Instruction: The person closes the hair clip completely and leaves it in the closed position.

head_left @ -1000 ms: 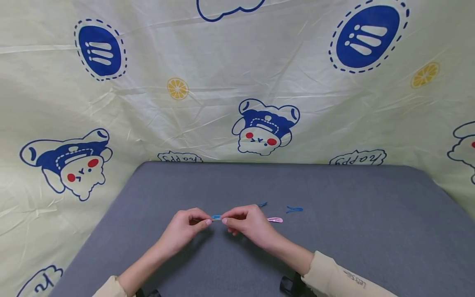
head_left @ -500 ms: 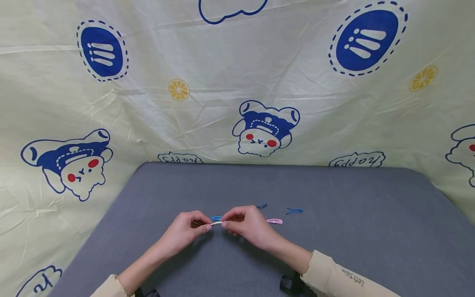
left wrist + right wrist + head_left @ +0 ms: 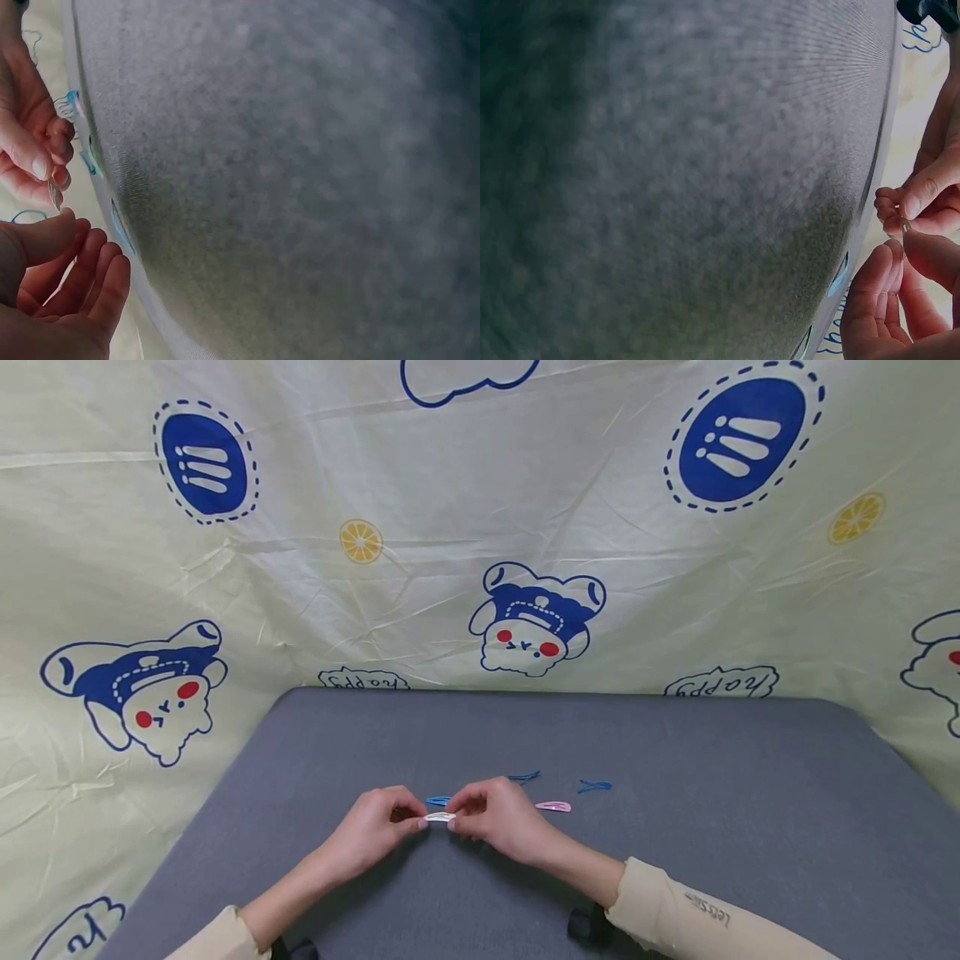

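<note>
A white snap hair clip spans the gap between both hands, its slotted face showing in the head view. My left hand pinches its left end with thumb and forefinger. At the other end, the thumb and forefinger of my right hand grip it. In the left wrist view the hair clip appears almost edge-on. Just behind it a bright blue hair clip lies on the table, partly covered by the right fingers. A pink hair clip rests beside the right hand.
Two darker blue hair clips, one nearer and one farther right, lie beyond the right hand. The grey cloth-covered table ends at a printed curtain behind it.
The white hair clip has come slightly toward me and turned from edge-on to show its face. Both hands keep hold of it; the blue clip behind now shows apart from it.
</note>
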Tool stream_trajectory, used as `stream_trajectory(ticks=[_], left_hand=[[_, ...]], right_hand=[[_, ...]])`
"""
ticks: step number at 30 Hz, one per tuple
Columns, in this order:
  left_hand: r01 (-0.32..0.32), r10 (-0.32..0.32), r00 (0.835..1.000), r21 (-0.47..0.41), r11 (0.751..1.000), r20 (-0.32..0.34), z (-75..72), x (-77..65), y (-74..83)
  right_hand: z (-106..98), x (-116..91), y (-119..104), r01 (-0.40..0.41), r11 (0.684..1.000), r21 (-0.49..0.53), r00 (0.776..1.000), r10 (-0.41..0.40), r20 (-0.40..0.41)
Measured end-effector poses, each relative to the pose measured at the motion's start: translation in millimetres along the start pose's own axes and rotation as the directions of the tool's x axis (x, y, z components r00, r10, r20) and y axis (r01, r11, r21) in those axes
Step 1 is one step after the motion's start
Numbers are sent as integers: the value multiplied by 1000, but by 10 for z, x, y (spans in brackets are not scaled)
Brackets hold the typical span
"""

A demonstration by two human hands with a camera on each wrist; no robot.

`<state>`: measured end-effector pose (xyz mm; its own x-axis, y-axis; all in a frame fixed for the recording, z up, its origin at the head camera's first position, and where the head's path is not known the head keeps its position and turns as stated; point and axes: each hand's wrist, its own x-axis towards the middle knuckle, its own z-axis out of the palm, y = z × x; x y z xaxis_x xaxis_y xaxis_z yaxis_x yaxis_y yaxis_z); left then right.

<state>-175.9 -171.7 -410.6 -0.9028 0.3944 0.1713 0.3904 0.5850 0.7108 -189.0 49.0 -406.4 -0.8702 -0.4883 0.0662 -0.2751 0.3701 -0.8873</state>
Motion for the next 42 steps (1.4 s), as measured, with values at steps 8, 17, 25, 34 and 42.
stream_trajectory(ticks=[8,17,25,34,42], left_hand=[[-34,34,999,85,996,2,9,7,-17],[-46,41,998,103,994,42,0,35,-46],[-94,89,995,128,987,49,-2,86,-120],[-178,168,983,164,970,74,-16,94,-155],[-192,185,980,128,973,71,-1,129,-214]], right_hand=[[30,40,1,0,998,-55,999,2,35],[44,86,32,2,988,-156,998,7,59],[73,117,17,37,964,-262,998,-22,59],[88,128,-5,92,940,-328,995,-75,65],[69,125,41,96,934,-344,995,-80,62]])
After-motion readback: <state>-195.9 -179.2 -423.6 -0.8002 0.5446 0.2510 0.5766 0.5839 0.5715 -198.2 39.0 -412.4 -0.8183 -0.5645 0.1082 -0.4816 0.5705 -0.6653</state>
